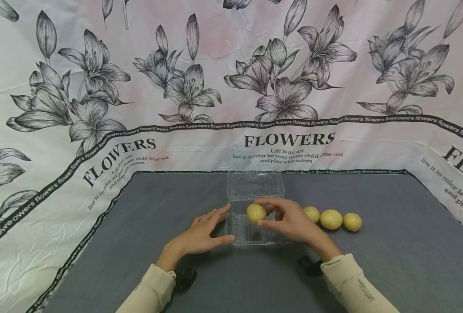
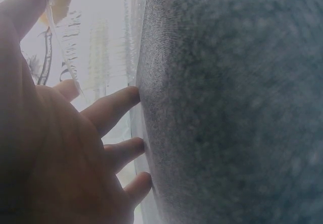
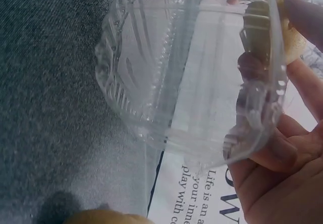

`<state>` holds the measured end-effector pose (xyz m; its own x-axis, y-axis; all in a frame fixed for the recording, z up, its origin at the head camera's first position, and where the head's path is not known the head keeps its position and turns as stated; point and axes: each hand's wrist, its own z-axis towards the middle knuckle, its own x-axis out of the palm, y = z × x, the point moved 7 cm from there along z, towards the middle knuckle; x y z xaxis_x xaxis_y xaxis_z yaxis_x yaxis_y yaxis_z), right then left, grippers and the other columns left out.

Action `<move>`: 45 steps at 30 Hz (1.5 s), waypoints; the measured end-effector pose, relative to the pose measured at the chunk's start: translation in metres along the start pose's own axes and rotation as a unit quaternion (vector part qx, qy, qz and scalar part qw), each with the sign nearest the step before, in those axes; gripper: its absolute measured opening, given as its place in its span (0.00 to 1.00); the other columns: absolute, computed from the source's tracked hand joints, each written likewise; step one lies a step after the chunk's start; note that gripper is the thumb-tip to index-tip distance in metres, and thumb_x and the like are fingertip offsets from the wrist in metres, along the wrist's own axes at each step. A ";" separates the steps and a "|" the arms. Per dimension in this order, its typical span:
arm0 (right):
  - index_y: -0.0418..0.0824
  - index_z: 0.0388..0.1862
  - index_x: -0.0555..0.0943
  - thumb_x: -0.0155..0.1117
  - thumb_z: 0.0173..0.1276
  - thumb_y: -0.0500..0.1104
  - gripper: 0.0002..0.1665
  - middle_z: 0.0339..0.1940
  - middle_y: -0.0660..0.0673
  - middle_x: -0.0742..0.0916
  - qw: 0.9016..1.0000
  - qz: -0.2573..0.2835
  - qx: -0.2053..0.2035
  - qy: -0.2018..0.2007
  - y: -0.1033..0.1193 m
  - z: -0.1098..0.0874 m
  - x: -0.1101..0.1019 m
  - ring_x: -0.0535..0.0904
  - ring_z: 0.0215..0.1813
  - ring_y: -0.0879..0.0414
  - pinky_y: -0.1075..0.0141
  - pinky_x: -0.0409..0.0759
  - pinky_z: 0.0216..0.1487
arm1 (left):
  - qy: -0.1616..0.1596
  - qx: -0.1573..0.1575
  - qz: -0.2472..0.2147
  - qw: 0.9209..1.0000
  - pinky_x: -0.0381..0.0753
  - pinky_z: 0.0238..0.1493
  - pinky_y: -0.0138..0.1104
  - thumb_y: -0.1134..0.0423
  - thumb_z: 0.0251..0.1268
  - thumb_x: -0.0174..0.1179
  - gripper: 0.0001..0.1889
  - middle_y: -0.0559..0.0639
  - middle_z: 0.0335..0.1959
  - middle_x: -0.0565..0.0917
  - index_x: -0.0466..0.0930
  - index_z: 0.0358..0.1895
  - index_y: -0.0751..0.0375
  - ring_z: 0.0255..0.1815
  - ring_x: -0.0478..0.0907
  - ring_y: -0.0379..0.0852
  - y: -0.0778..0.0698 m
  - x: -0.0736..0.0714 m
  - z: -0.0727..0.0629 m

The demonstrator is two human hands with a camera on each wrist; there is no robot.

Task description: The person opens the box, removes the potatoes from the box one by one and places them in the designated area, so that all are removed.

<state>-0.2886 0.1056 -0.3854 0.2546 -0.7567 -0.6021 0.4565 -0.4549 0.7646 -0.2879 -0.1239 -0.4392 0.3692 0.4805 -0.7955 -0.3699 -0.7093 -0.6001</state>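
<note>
A clear plastic clamshell box [image 1: 251, 232] lies on the grey table with its lid [image 1: 255, 184] raised at the back. My right hand [image 1: 291, 219] pinches a round yellow fruit [image 1: 256, 214] between thumb and fingers, over the box's base. Through the box wall in the right wrist view, the same fruit [image 3: 294, 40] shows at the fingertips. At the box's left side is my left hand [image 1: 200, 232], its fingers spread and the thumb by the front left corner. Left wrist view: the fingers [image 2: 113, 108] reach along the box edge; whether all touch it I cannot tell.
Three more yellow fruits [image 1: 331, 219] stand in a row to the right of the box, the nearest partly behind my right hand. A flower-printed cloth [image 1: 200, 148] hangs behind and beside the grey table [image 1: 391, 269].
</note>
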 end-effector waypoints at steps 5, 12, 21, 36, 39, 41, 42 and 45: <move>0.49 0.67 0.80 0.76 0.64 0.47 0.32 0.47 0.41 0.87 1.000 -0.005 0.005 -0.005 -0.001 -0.005 -0.005 0.70 0.20 0.61 0.65 0.73 0.22 | 0.000 -0.002 -0.001 1.000 0.42 0.81 0.60 0.28 0.67 0.56 0.49 0.43 0.80 0.65 0.41 0.84 0.33 0.86 0.45 0.52 0.000 0.000 0.000; 0.49 0.68 0.79 0.77 0.64 0.47 0.33 0.46 0.44 0.86 1.000 0.003 0.019 -0.016 -0.005 -0.011 -0.014 0.74 0.22 0.60 0.65 0.76 0.24 | 0.003 -0.003 -0.002 1.000 0.41 0.80 0.61 0.27 0.66 0.55 0.49 0.43 0.80 0.64 0.41 0.84 0.34 0.86 0.44 0.53 0.000 0.001 0.000; 0.47 0.68 0.79 0.76 0.65 0.46 0.32 0.45 0.44 0.87 1.000 -0.007 -0.004 -0.024 -0.012 -0.020 -0.023 0.73 0.20 0.62 0.65 0.75 0.23 | 0.000 0.002 -0.001 1.000 0.41 0.80 0.61 0.28 0.67 0.56 0.49 0.43 0.80 0.64 0.40 0.84 0.34 0.86 0.44 0.54 -0.001 0.000 -0.001; 0.41 0.69 0.77 0.73 0.67 0.40 0.31 0.43 0.41 0.86 0.999 0.035 -0.027 -0.020 -0.020 -0.035 -0.038 0.72 0.21 0.62 0.66 0.74 0.23 | 0.002 0.006 -0.002 1.000 0.40 0.80 0.61 0.29 0.68 0.56 0.49 0.44 0.81 0.63 0.39 0.84 0.34 0.86 0.45 0.53 -0.003 0.001 -0.001; 0.41 0.68 0.78 0.73 0.67 0.39 0.31 0.42 0.41 0.85 0.999 0.040 -0.028 -0.021 -0.022 -0.039 -0.042 0.72 0.21 0.61 0.66 0.75 0.24 | 0.003 0.007 -0.002 1.000 0.40 0.81 0.61 0.29 0.68 0.56 0.49 0.45 0.81 0.63 0.39 0.84 0.34 0.86 0.44 0.55 -0.002 0.002 -0.001; 0.40 0.68 0.78 0.73 0.67 0.38 0.30 0.42 0.41 0.86 0.998 0.041 -0.035 -0.025 -0.023 -0.041 -0.044 0.73 0.22 0.61 0.66 0.75 0.24 | 0.002 0.009 -0.003 1.000 0.39 0.80 0.62 0.30 0.68 0.56 0.48 0.46 0.81 0.63 0.39 0.84 0.34 0.86 0.43 0.56 -0.002 0.001 -0.001; 0.40 0.68 0.78 0.73 0.67 0.38 0.30 0.43 0.41 0.86 0.998 0.042 -0.038 -0.025 -0.023 -0.042 -0.046 0.73 0.22 0.60 0.66 0.75 0.25 | 0.002 0.010 -0.004 1.000 0.39 0.80 0.63 0.30 0.68 0.56 0.48 0.46 0.81 0.63 0.39 0.84 0.35 0.86 0.43 0.57 -0.003 0.001 -0.002; 0.41 0.67 0.78 0.73 0.67 0.37 0.30 0.43 0.42 0.87 0.998 0.043 -0.045 -0.029 -0.024 -0.045 -0.049 0.75 0.23 0.60 0.66 0.76 0.26 | 0.002 0.009 -0.003 1.000 0.39 0.80 0.63 0.30 0.69 0.56 0.48 0.46 0.81 0.63 0.39 0.84 0.35 0.86 0.43 0.57 -0.003 0.001 -0.001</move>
<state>-0.2743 0.1749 -0.3848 0.2476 -0.8186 -0.5183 0.5095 -0.3450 0.7883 -0.2851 -0.1221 -0.4384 0.3741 0.4831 -0.7917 -0.3831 -0.6969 -0.6063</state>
